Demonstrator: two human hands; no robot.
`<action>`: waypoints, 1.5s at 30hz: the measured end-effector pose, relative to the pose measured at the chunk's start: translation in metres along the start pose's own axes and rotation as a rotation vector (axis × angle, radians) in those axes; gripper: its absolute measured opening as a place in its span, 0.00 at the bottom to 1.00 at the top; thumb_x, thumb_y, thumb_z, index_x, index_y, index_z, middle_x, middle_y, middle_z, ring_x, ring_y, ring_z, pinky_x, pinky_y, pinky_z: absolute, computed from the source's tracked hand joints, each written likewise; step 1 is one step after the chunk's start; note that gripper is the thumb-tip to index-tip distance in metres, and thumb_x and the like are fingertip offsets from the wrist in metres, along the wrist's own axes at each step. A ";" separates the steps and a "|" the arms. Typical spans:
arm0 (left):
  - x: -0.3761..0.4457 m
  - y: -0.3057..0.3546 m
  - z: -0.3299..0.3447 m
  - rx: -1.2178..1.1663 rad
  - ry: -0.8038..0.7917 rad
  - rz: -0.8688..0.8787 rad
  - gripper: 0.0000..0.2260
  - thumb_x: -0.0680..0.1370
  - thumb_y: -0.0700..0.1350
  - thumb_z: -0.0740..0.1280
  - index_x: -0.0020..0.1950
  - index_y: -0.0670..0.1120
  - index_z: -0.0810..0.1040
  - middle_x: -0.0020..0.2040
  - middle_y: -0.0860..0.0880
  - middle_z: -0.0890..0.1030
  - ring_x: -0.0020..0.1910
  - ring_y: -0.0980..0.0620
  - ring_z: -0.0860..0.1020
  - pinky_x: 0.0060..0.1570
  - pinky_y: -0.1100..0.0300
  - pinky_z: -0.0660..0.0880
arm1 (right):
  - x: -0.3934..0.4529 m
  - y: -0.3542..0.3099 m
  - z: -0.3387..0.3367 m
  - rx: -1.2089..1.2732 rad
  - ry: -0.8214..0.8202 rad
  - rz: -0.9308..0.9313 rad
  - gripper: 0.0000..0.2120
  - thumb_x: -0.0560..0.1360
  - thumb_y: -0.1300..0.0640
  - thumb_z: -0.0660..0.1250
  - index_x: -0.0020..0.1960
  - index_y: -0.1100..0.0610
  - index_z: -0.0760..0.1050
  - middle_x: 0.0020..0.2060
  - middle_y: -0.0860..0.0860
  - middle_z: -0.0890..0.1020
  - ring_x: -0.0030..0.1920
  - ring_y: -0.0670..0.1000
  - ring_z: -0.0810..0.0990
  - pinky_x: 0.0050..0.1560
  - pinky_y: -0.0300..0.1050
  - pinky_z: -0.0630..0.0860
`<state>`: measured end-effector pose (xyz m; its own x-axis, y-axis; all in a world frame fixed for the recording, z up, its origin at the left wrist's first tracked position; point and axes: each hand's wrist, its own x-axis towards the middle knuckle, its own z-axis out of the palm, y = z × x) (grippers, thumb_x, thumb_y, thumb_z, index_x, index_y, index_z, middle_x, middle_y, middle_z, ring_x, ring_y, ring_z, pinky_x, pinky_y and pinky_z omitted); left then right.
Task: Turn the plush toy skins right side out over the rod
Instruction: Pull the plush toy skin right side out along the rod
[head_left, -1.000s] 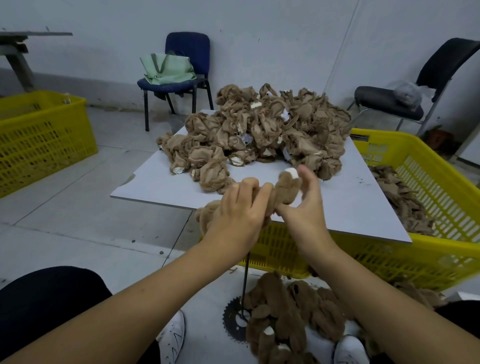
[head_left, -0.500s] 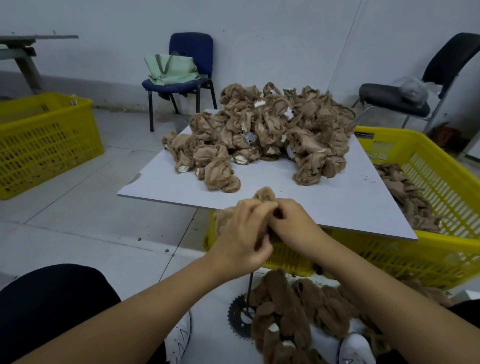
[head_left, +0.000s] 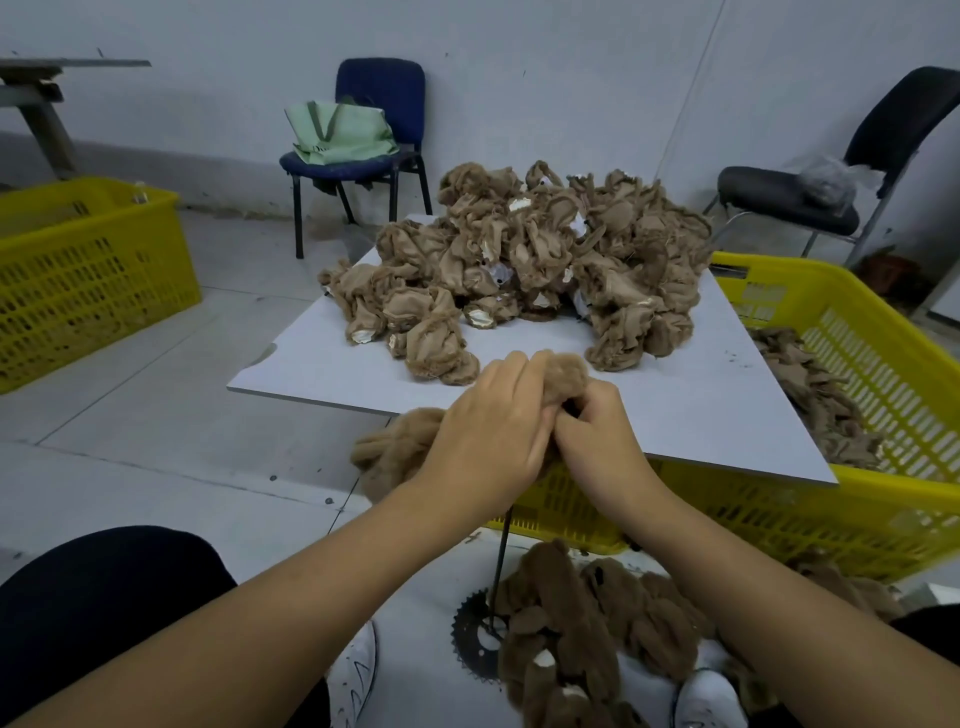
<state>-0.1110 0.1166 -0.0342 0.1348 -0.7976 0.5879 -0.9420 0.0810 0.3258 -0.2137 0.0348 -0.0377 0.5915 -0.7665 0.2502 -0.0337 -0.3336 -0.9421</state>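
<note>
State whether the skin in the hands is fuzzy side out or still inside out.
Fuzzy side out where visible: the skin shows plush pile beside the left hand.

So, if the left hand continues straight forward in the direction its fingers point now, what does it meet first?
Probably the right hand, which touches the left hand on the same fuzzy brown plush skin. Beyond lies the white tabletop board; depth is unclear.

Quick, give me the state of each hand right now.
Left hand: fingers curled round the brown plush toy skin, gripping it.
Right hand: fingers curled, pinching the same skin above the rod.
</note>
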 end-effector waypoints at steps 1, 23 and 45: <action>-0.002 -0.003 0.003 -0.084 -0.039 -0.019 0.17 0.85 0.47 0.54 0.69 0.40 0.71 0.57 0.45 0.76 0.56 0.48 0.74 0.55 0.51 0.73 | -0.001 0.003 0.001 -0.033 -0.014 0.023 0.10 0.74 0.72 0.60 0.37 0.64 0.75 0.27 0.54 0.76 0.30 0.53 0.76 0.30 0.52 0.73; -0.010 0.009 -0.002 0.216 0.359 0.325 0.16 0.84 0.39 0.53 0.66 0.37 0.75 0.49 0.40 0.80 0.48 0.45 0.71 0.44 0.51 0.66 | 0.006 -0.020 -0.032 0.454 -0.352 0.785 0.35 0.69 0.24 0.61 0.47 0.55 0.87 0.48 0.57 0.87 0.48 0.58 0.86 0.48 0.57 0.82; -0.002 -0.051 -0.048 -0.396 -0.388 -0.222 0.43 0.66 0.59 0.80 0.75 0.61 0.61 0.71 0.58 0.64 0.70 0.59 0.66 0.68 0.52 0.73 | 0.012 -0.014 -0.042 0.463 -0.273 0.460 0.17 0.76 0.72 0.61 0.61 0.59 0.76 0.48 0.62 0.85 0.38 0.52 0.84 0.32 0.41 0.79</action>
<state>-0.0487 0.1428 -0.0162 0.1223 -0.9751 0.1849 -0.7075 0.0450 0.7053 -0.2404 0.0074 -0.0118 0.7821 -0.5888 -0.2040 -0.0186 0.3051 -0.9521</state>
